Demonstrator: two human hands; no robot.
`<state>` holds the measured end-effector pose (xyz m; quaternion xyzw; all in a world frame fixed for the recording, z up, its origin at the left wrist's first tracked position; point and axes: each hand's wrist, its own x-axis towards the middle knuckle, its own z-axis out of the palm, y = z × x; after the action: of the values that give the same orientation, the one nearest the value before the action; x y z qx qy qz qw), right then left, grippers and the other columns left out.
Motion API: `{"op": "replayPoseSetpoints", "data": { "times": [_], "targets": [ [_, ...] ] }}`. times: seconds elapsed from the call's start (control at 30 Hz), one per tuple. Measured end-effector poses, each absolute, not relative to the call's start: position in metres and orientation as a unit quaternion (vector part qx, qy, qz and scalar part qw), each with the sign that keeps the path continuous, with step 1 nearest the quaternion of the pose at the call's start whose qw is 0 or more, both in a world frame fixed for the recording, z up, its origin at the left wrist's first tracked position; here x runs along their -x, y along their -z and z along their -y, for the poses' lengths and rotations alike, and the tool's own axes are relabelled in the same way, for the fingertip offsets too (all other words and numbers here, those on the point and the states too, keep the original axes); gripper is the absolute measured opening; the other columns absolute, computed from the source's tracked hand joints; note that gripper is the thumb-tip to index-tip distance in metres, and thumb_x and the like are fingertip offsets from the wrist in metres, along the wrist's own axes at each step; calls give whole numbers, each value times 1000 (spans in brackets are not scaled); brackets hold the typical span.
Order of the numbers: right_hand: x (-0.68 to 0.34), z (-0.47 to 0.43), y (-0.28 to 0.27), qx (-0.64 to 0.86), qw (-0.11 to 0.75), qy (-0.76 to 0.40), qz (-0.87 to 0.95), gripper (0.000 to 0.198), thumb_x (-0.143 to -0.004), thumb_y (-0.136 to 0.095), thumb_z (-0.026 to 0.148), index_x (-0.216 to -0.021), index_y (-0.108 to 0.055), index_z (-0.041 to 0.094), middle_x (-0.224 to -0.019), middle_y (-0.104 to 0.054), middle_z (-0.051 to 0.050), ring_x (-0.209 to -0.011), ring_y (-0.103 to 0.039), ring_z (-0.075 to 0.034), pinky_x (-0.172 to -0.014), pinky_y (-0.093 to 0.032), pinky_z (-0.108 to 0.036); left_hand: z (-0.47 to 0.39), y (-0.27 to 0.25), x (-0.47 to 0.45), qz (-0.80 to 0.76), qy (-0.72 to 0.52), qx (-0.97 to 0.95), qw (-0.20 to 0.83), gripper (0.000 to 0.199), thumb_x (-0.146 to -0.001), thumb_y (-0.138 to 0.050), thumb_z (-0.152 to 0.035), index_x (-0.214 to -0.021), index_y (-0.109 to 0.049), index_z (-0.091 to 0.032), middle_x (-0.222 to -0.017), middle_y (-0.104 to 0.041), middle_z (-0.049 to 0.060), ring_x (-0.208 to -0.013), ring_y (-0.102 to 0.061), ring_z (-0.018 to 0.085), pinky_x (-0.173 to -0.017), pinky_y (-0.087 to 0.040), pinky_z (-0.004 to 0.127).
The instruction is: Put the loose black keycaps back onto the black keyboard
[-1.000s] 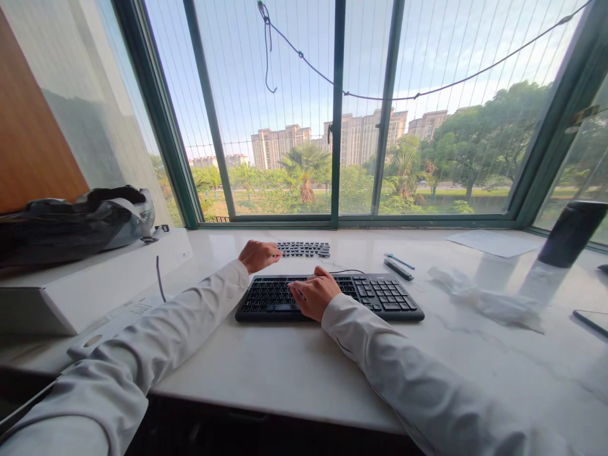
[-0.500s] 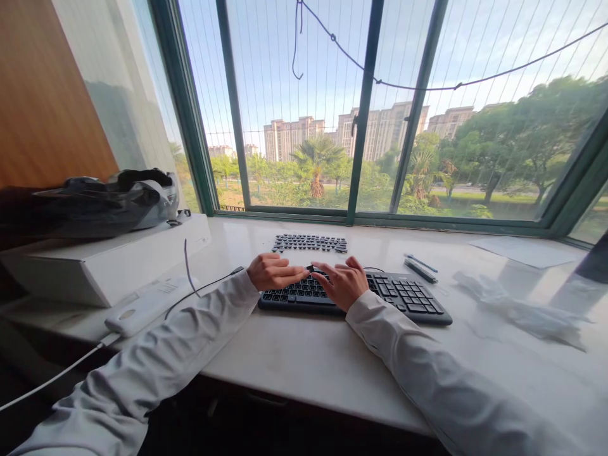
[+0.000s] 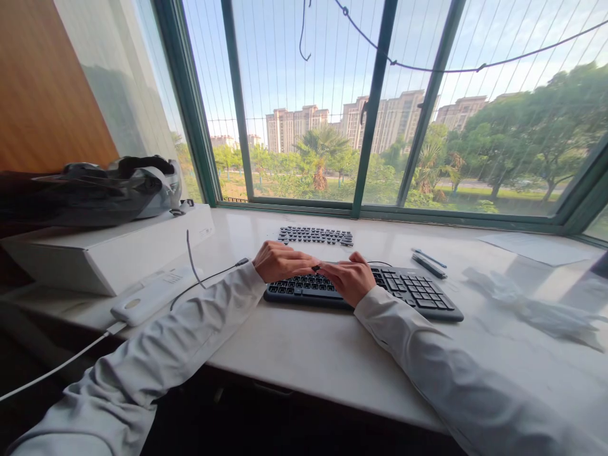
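A black keyboard (image 3: 413, 294) lies on the white marble sill (image 3: 304, 354). My left hand (image 3: 280, 261) hovers over the keyboard's upper middle and pinches a small dark keycap (image 3: 316, 268) at its fingertips. My right hand (image 3: 351, 278) rests on the keys just to the right, fingers stretched so the tips meet the left hand's at the keycap. Behind the keyboard, a set of loose dark keycaps (image 3: 316, 235) lies in rows. Both arms wear pale long sleeves.
A white box (image 3: 118, 250) with a black bag (image 3: 95, 190) on top fills the left. A white device (image 3: 152, 294) with a cable lies beside it. Two pens (image 3: 429, 261), crumpled wrap (image 3: 517, 304) and a paper sheet (image 3: 534, 247) lie to the right. The window frame (image 3: 375, 107) closes the back.
My left hand came back from the loose keycap rows to the keyboard, carrying a small keycap. My right hand shifted up to meet it. The camera turned slightly left.
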<state>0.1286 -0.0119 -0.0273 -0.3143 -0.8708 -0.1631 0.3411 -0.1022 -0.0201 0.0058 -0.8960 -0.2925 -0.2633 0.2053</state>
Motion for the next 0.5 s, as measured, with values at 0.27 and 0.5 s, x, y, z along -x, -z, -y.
{"op": "replayPoseSetpoints", "data": {
  "times": [0.27, 0.5],
  "targets": [
    [-121, 11, 34, 367, 391, 52, 842, 32, -87, -47, 49, -93, -72, 29, -61, -68, 2, -53, -52, -10, -74, -29, -29, 12, 5, 98, 302, 287, 898, 141, 33, -83, -54, -46, -109, -66, -31, -99, -70, -1, -84, -68, 13, -67, -50, 18],
    [-117, 11, 31, 396, 416, -43, 817, 32, -84, -50, 51, -83, -74, 28, -52, -61, 4, -51, -51, -10, -73, -33, -29, 15, 1, 96, 298, 297, 904, 81, 27, -83, -56, -43, -100, -70, -30, -100, -70, -4, -90, -66, 13, -77, -51, 18]
  ]
}}
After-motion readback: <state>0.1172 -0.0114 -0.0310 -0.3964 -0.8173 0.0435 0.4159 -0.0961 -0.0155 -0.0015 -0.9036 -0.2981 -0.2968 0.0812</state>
